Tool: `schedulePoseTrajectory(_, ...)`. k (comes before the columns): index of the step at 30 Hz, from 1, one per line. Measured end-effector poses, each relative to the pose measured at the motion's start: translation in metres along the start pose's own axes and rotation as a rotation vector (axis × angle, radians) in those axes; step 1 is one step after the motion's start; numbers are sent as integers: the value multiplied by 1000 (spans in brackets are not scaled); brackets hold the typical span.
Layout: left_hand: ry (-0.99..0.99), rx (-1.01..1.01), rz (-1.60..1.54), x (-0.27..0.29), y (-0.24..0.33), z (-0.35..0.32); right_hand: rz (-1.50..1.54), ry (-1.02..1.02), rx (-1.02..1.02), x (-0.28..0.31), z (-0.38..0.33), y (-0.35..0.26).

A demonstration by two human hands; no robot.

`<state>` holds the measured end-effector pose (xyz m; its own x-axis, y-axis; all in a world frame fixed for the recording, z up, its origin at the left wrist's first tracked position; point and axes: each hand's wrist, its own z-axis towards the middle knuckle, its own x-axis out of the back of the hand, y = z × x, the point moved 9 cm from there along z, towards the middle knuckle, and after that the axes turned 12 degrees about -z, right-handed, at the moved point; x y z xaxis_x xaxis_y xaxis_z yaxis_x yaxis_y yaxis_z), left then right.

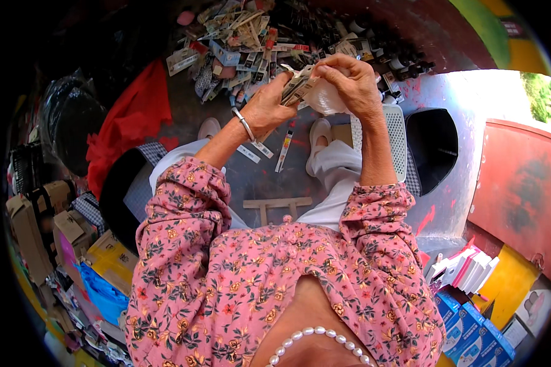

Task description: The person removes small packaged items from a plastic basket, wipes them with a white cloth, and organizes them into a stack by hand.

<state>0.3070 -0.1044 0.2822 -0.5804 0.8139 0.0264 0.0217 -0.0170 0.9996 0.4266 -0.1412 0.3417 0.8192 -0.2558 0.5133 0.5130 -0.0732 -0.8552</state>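
Observation:
Held in front of me, a bundle of narrow printed packets (297, 87) is gripped in my left hand (264, 105), which wears a silver bangle. My right hand (354, 84) is closed, with thumb and forefinger pinched at the far right end of the bundle. Translucent plastic (326, 99), perhaps a small bag, hangs from its fingers. Beyond both hands spreads a heap of mixed small packets and cards (239, 43). On the floor between my feet lie a yellow-and-black strip-shaped packet (284, 150) and a couple of pale strips (248, 153).
A perforated white basket (395, 137) stands right of my leg, beside a black open container (434, 144). Red cloth (125, 125) and another black container (119, 202) are at left. Cardboard boxes (27, 241) line the left side; blue boxes (480, 339) sit at lower right.

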Motion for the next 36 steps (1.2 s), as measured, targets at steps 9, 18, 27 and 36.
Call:
schedulePoseTrajectory(9, -287, 431, -796, -35, -32, -16, -248, -62, 39, -5, 0, -7)
schedulePoseTrajectory(18, 66, 345, -1191, 2, -61, 6, 77, 601, -93, 51, -14, 3)
schedulePoseTrajectory(27, 369, 425, -1455, 28, -91, 11, -701, -201, 223, -96, -28, -36)
schedulePoseTrajectory(36, 487, 228, -1152, 51, -82, 14, -310, 238, -147, 9, -20, 10)
